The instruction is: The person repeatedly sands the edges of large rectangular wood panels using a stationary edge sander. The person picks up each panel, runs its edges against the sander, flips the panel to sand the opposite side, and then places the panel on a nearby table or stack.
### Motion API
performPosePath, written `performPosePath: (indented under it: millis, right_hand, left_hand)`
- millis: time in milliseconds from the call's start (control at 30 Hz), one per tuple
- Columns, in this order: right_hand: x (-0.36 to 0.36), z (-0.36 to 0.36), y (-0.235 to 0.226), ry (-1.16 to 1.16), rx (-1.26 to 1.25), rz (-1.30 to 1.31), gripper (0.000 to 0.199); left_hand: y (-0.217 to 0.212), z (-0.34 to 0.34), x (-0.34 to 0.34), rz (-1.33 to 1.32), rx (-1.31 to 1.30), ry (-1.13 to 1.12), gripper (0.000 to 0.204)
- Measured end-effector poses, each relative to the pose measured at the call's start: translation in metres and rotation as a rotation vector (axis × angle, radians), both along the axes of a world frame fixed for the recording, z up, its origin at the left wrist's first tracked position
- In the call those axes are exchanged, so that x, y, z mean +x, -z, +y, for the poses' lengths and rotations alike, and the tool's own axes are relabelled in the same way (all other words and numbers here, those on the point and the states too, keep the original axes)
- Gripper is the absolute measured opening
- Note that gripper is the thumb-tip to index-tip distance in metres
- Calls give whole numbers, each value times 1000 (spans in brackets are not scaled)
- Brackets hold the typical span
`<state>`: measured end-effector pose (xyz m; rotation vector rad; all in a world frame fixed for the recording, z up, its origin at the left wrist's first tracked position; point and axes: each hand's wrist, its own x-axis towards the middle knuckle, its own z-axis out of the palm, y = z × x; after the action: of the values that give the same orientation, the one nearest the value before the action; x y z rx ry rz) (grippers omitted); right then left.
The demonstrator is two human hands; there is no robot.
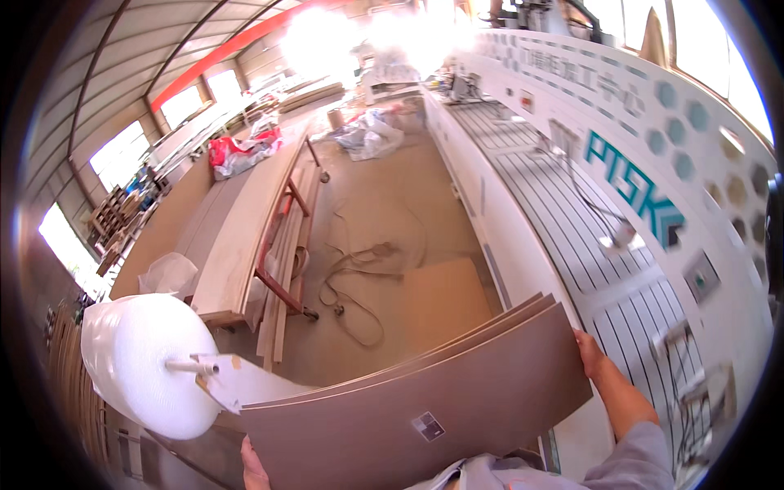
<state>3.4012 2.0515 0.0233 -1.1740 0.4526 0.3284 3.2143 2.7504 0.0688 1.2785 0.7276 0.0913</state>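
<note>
Far left, a puffy white bubble-wrap roll (151, 347) sits on a rod (194, 367), probably so it spins freely. Next, the left hand (254, 469) grips one end of some stacked, flat brown panels (367, 433) against the person's front; right hand (590, 354) grips the other, likely for balance.

Pale boards (237, 249) on red trolley (280, 289)

The person's grey shirt (496, 475) has a short sleeve (633, 459).
</note>
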Motion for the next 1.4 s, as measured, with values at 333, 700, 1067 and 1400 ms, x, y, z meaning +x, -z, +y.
performPosePath:
  millis: [333, 700, 1067, 1400]
  right_hand:
    - [415, 35, -37, -209, -15, -5, 50]
    - [800, 81, -21, -185, -48, -22, 56]
    - [1253, 147, 29, -273, -88, -11, 64]
    - [1666, 283, 22, -392, -119, -69, 65]
  left_hand:
    - [10, 1, 303, -59, -78, -87, 68]
    - [0, 82, 742, -115, -65, -22, 64]
    - [-7, 131, 1113, -130, -20, -117, 60]
    - [21, 205, 1407, -175, -49, -249, 57]
